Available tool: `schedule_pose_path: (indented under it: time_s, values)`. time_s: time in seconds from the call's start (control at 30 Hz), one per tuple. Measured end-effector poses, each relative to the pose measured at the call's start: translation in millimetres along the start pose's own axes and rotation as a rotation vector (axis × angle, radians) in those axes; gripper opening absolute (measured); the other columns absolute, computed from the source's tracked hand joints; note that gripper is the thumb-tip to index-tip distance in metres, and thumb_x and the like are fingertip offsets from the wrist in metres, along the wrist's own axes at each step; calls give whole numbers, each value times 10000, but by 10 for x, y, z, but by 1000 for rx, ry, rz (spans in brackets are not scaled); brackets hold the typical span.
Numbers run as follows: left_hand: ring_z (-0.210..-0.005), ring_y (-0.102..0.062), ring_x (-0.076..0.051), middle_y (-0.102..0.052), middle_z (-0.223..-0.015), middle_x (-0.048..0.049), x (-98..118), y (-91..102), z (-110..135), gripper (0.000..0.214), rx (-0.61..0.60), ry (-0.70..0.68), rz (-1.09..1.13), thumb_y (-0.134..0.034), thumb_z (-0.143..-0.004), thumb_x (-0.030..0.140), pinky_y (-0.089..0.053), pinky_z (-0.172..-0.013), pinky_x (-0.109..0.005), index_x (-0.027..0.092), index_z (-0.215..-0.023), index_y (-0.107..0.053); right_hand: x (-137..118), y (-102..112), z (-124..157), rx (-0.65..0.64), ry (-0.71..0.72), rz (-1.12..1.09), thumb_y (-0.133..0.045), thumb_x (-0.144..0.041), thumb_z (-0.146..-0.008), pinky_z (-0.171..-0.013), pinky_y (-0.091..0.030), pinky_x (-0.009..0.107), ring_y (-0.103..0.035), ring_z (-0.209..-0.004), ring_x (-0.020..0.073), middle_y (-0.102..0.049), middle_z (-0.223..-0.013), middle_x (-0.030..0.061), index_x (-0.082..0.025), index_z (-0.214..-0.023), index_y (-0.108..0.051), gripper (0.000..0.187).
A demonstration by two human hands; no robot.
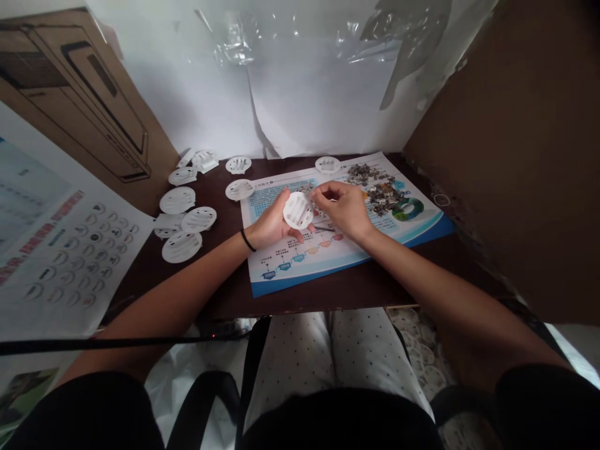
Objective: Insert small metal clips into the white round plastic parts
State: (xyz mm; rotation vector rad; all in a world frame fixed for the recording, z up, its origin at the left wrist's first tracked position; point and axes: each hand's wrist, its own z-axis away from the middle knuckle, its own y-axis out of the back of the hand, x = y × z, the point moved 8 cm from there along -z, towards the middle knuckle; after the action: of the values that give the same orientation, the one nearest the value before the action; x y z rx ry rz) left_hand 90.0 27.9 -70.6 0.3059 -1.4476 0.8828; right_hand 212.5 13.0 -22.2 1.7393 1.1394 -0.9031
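Left hand point(270, 225) grips round, white, ridged disc point(298, 211); right hand point(345, 207) pinched together, contents unclear; jagged metallic-looking bits point(381, 197) heaped nearby.

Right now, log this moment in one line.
left hand: holds round white plastic disc | right hand: at disc's edge, grip unclear | below: blue-edged printed paper sheet | on sheet: small silvery metal pieces

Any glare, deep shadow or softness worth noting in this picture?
Head view: bright glints on the plastic at the top; head view: the board on the right is dim, the sleeves nearly black; head view: the disc in the left hand is pale with soft detail.
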Motion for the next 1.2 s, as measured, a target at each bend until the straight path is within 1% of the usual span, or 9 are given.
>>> schedule_pose_path:
  time_s: [0.07,0.17,0.23,0.33,0.53,0.67,0.8,1.0,1.2]
  values:
    - [-745,-724,-187,-712,-990,-138,-32,-4,-9,681,-27,17,5,-114,-988,573,-567,-537,-250,122,-1364,-459,-23,-23,17,-10,30,7,-633,-289,-833,-612,-473,293,-570,-582,122,-624,-611,-13,-183,-719,-653,157]
    - [-830,-736,-201,-719,-1022,-148,-70,14,-23,720,-54,15,15,-101,-976,606,-610,-664,-294,128,-1376,-461,-76,-30,33,6,108,47,-630,-255,-825,-633,-487,291,-593,-650,127,-660,-744,11,-186,-743,-653,110]
    - [-901,-736,-211,-724,-1039,-152,-83,25,-27,723,-67,3,22,-106,-974,613,-619,-766,-332,134,-1377,-470,-113,-27,39,26,160,97,-628,-224,-818,-664,-497,293,-604,-715,136,-664,-810,23,-188,-743,-649,86]
    - [-988,-725,-227,-732,-1056,-158,-95,25,-26,723,-79,-6,31,-129,-974,617,-604,-889,-390,130,-1366,-492,-145,-32,42,38,202,161,-621,-189,-819,-670,-498,286,-596,-749,141,-647,-816,21,-193,-736,-637,85]
    - [-1095,-695,-254,-727,-1110,-169,-125,32,-28,724,-73,-10,39,-187,-960,649,-580,-976,-434,130,-1316,-547,-194,-62,62,28,257,198,-617,-160,-815,-623,-465,261,-558,-735,133,-614,-805,14,-197,-730,-612,93]
    - [-1158,-665,-280,-692,-1216,-169,-136,40,-20,716,-52,-16,38,-241,-944,677,-576,-985,-462,152,-1318,-553,-225,-91,89,22,280,231,-580,-149,-829,-664,-457,280,-532,-726,129,-588,-803,10,-203,-723,-560,120]
    - [-1185,-650,-285,-673,-1259,-170,-95,7,6,680,-45,-39,28,-254,-955,651,-580,-970,-464,180,-1379,-501,-236,-123,108,24,301,269,-549,-144,-844,-684,-452,294,-506,-700,125,-563,-797,8,-211,-712,-519,151]
    - [-1068,-698,-240,-694,-1198,-158,-44,-25,34,685,-3,-52,-19,-207,-973,622,-626,-795,-349,165,-1408,-474,-241,-174,138,9,369,360,-503,-144,-894,-717,-477,329,-522,-741,154,-557,-834,38,-208,-735,-558,180]
    - [-952,-718,-216,-717,-1113,-147,-16,-34,31,705,6,-90,-66,-181,-963,644,-597,-654,-268,169,-1371,-502,-252,-246,174,-47,466,458,-450,-152,-952,-786,-510,376,-583,-896,216,-569,-877,69,-211,-843,-621,211]
